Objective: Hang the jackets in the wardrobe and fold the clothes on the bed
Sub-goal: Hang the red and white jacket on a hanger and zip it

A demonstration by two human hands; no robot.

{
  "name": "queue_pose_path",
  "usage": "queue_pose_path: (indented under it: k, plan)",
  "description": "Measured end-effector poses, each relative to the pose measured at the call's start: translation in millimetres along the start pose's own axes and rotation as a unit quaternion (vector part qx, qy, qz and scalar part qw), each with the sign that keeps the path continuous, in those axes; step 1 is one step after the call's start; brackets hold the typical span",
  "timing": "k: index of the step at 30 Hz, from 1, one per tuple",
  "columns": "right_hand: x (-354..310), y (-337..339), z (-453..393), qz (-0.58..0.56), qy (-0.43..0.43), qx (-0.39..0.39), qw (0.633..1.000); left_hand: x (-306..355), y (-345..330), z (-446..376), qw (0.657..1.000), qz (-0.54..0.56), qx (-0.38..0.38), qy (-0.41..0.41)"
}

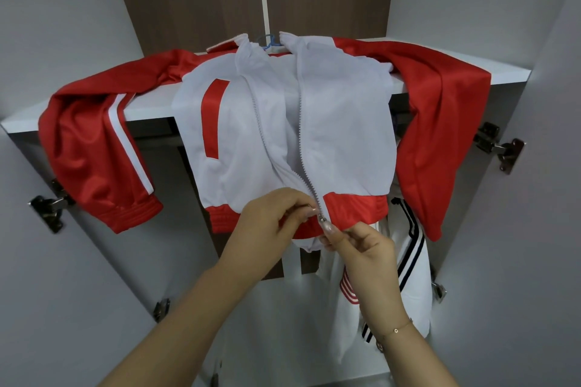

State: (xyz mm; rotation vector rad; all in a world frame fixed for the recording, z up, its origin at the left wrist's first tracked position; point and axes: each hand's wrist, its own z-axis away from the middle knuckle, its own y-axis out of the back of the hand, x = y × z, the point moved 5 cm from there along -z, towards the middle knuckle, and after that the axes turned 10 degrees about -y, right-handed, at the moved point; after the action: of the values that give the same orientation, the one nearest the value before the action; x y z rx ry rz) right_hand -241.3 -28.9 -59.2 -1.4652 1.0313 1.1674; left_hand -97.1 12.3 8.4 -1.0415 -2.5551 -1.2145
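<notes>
wardrobe shelf (151,104): both hands pinch jacket zipper (321,217)

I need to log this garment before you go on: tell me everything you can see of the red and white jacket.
The red and white jacket is a smooth, slightly shiny track top: white body, red sleeves with white stripes, red ribbed hem and cuffs, a red chest panel. It lies draped over the white wardrobe shelf, sleeves hanging off both sides, a blue hanger hook showing at the collar. Its zipper is joined only at the hem. The left hand and right hand pinch it there.
</notes>
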Motion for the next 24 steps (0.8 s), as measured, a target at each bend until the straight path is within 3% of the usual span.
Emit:
queue_pose_path:
  k: [6, 10, 12, 19, 24]
  plan:
    - [-5.7, -1.9, 1.0, 0.012, 0.027, 0.027, 0.999, 3.7, -5.6, -13.5, 0.997, -0.082, 0.012, 0.010]
    - [-13.2, -0.5, -3.5, -0.023, 0.025, 0.040, 0.999, 6.8, -7.8, -22.1, 0.994, -0.033, 0.075, 0.068]
    - [-8.7, -0.1, -2.4, -0.060, 0.006, 0.036, 0.998, 5.8, -12.5, -20.7, 0.994, 0.006, 0.072, 0.087]
    - [8.3, -16.0, 23.6, -0.140, -0.009, -0.051, 0.989, 9.8, -12.9, -3.6, 0.999, 0.018, 0.043, 0.007]
    - [4.9, -11.7, 27.8, -0.136, 0.003, -0.010, 0.991, 11.1, -7.6, -0.2, 0.999, -0.032, 0.010, 0.001]
